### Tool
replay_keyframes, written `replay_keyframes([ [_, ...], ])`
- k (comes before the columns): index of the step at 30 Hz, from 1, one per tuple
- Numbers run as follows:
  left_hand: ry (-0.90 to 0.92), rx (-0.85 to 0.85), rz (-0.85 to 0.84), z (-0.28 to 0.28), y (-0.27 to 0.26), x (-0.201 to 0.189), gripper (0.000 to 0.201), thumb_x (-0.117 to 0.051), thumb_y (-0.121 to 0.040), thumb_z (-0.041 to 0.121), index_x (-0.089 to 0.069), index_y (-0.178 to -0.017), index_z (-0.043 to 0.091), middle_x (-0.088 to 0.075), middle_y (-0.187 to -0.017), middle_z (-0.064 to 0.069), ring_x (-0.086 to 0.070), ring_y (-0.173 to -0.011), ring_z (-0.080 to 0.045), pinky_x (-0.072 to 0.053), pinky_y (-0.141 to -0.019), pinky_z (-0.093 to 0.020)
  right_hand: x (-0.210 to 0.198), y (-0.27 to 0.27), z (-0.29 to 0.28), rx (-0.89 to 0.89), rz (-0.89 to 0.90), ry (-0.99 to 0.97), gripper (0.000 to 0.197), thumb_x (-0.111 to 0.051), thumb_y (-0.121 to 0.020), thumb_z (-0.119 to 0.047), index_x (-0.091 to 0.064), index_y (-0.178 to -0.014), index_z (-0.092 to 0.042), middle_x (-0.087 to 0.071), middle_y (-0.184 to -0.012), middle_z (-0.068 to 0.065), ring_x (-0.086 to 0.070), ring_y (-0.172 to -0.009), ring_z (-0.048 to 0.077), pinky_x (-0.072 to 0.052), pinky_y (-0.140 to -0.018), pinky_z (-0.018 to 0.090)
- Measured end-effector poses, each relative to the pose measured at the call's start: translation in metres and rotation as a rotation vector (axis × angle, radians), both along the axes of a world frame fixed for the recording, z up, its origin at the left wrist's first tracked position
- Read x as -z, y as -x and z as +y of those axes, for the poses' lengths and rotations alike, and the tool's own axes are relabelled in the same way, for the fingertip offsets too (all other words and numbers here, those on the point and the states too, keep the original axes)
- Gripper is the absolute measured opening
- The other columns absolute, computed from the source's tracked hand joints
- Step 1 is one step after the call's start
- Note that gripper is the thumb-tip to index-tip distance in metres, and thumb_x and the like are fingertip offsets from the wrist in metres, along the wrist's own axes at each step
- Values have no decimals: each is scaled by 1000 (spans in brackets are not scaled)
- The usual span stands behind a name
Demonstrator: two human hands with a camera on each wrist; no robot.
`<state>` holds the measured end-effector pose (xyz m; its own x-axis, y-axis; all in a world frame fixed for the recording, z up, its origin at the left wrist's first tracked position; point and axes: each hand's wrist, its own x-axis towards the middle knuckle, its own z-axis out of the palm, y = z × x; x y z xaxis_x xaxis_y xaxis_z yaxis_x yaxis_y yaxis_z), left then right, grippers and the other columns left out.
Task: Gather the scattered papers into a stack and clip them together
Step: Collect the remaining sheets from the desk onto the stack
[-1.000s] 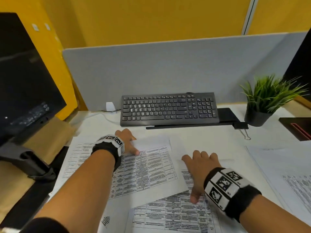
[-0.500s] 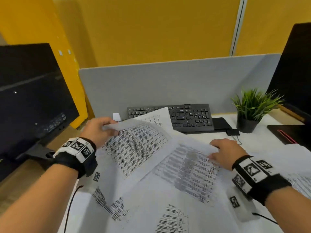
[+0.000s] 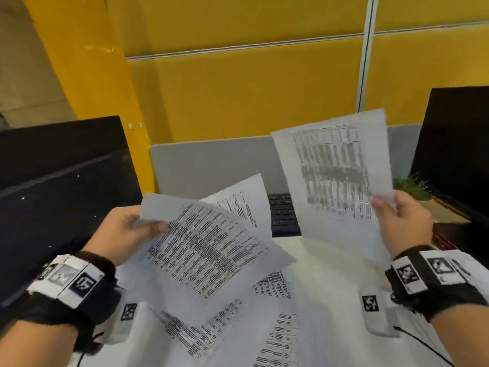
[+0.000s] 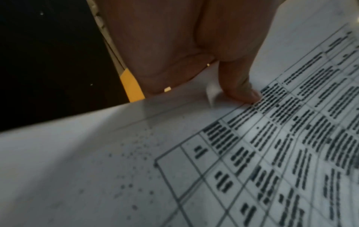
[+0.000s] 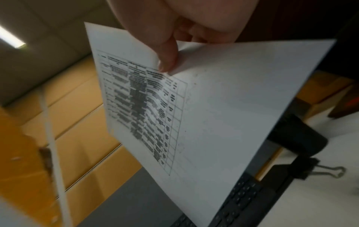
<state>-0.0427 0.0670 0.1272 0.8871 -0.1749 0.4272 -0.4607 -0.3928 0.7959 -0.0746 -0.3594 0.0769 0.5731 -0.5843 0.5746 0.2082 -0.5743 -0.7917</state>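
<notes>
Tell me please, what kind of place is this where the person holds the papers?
Most likely an office desk in a cubicle. A keyboard lies on the white desk, dark monitors stand at both sides, and a grey divider panel with yellow wall behind closes off the back. A binder clip lies by the keyboard.

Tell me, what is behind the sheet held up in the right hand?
Behind the raised sheet, which the right hand pinches, stand the grey divider and yellow wall. A strip of keyboard shows beside it; the rest is covered. The clip appears only in the right wrist view.
</notes>
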Motion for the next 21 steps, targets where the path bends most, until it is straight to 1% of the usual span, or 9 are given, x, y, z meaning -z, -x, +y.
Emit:
replay_keyframes([
  [3,110,11,-32,-20,-3,3,22,-70,-74,-4,-73,-80,17,-73,-69,18,-68,-69,2,-50,-60,-8,3,1,31,-335,30,-32,21,-65,-87,-19,-68,-105,-10,-72,-89,-3,-65,-86,15,-47,-70,16],
  [6,217,-30,-4,-42,-7,15,19,-72,-74,3,-67,-86,17,-72,-70,20,-68,-68,4,-52,-60,-13,13,3,49,-704,21,-261,53,-77,-58,-60,-73,-99,-27,-75,-94,-10,-70,-87,5,-54,-72,17],
  [8,273,-5,15,-50,-7,21,20,-72,-71,4,-66,-86,17,-72,-68,21,-67,-68,6,-50,-60,-9,18,6,52,-803,5,-280,57,-76,-51,-67,-72,-99,-37,-74,-100,-10,-69,-92,6,-53,-75,17],
  [11,276,64,39,-48,-7,22,26,-71,-65,11,-66,-90,16,-73,-72,20,-69,-77,4,-50,-63,-8,15,12,45,-787,-6,-208,49,-68,-55,-73,-71,-96,-45,-73,-97,-17,-67,-91,-2,-50,-75,10],
  [14,334,72,31,-37,-13,21,46,-83,-54,35,-67,-92,15,-75,-82,14,-69,-87,-4,-54,-70,-13,12,14,33,-805,17,-258,23,-70,-69,-49,-74,-91,-41,-75,-94,-10,-70,-88,7,-54,-77,20],
  [16,386,51,22,-37,-15,22,75,-87,-36,57,-68,-94,14,-76,-88,9,-71,-86,-7,-55,-72,-16,13,18,34,-908,59,-316,32,-79,-61,-46,-76,-89,-30,-76,-90,0,-72,-81,15,-57,-68,24],
  [17,409,47,28,-40,-15,23,83,-87,-31,61,-68,-95,13,-76,-90,6,-71,-85,-8,-55,-70,-17,13,19,37,-936,112,-345,41,-81,-59,-47,-75,-91,-23,-76,-89,6,-72,-77,20,-57,-63,26],
  [19,448,64,62,-50,-13,26,87,-87,-29,59,-68,-98,11,-76,-92,4,-72,-85,-10,-54,-68,-17,13,24,50,-980,191,-436,34,-72,-71,-30,-70,-99,-11,-75,-85,12,-70,-72,29,-57,-59,30],
  [21,480,81,106,-60,-10,28,76,-89,-37,50,-67,-100,13,-76,-93,1,-72,-85,-11,-56,-68,-19,16,24,59,-979,234,-511,36,-60,-78,-27,-65,-108,-7,-74,-94,12,-70,-76,25,-57,-64,31],
])
